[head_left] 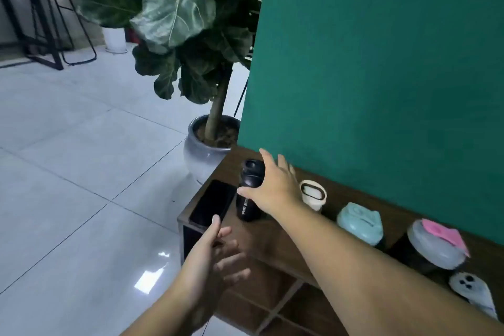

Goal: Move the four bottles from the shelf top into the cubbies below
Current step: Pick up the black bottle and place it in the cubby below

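Observation:
A black sport bottle (246,209) stands upright near the left end of the wooden shelf top (275,237). My right hand (272,185) reaches over its upper part, thumb against its left side, fingers straight and spread behind it, not closed. To the right stand a cream bottle (313,195), a teal-lidded bottle (360,224) and a dark bottle with a grey lid and pink flap (433,247). My left hand (212,262) hovers open in front of the shelf's front edge, holding nothing. Open cubbies (275,300) lie below.
A black phone-like slab (214,203) lies on the shelf top's left corner. A white ghost-faced object (473,293) sits at the far right. A green panel (381,63) backs the shelf. A potted plant (207,147) stands on the tiled floor to the left.

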